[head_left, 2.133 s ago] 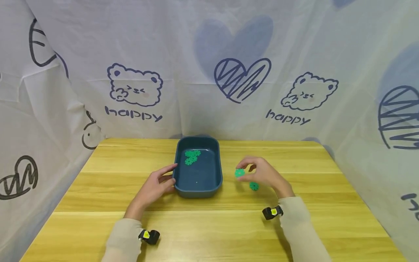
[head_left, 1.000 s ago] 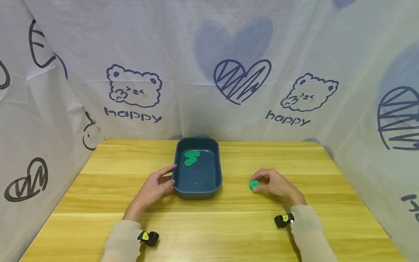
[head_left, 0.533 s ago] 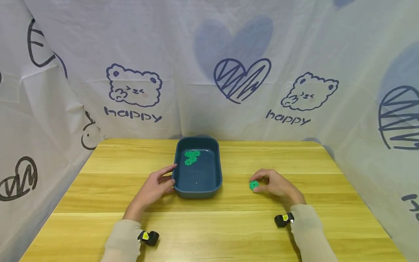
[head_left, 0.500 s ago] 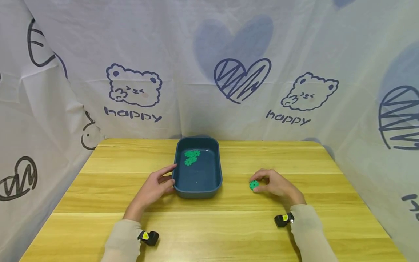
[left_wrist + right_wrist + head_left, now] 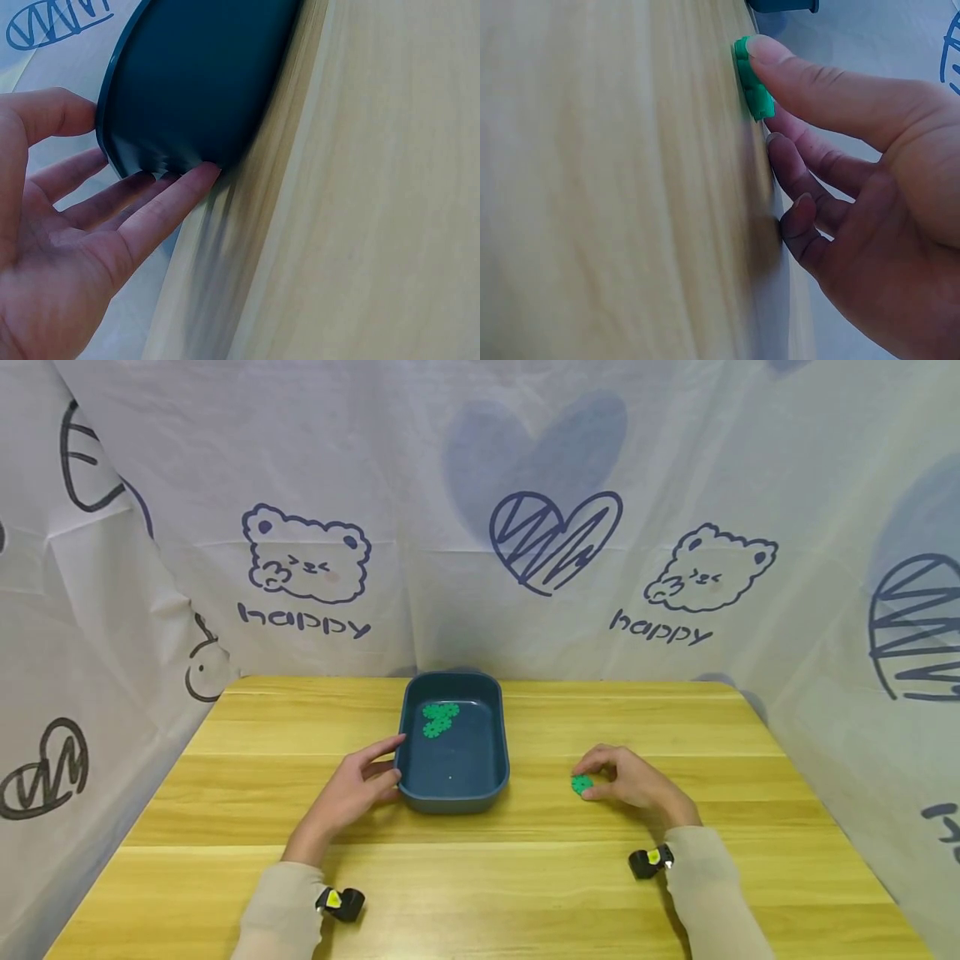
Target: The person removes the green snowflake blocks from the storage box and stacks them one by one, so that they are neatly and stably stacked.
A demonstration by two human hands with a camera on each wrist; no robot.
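In the head view a dark blue plastic bin (image 5: pixel 477 764) stands near the middle of the wooden table. My left hand (image 5: pixel 352 792) rests on its left side. The left wrist view shows extended fingertips against the bin's outer wall (image 5: pixel 195 82), the thumb at the rim. Right of the bin, my right hand (image 5: pixel 633 782) pinches a green snowflake disc (image 5: pixel 581 785) between thumb and fingers, low over the table. Seen edge-on in the right wrist view, the green piece (image 5: pixel 760 102) lies right at the tabletop.
Several green snowflake discs (image 5: pixel 438 718) lie grouped at the far left inside the bin. Behind the table (image 5: pixel 465 893) hangs a white curtain (image 5: pixel 442 610) with bear and heart drawings. Each wrist carries a small black camera (image 5: pixel 341 904).
My right hand has moved right and toward me, bringing its held disc down onto the one lying on the table, and stays there pinching. The left hand and bin have not moved.
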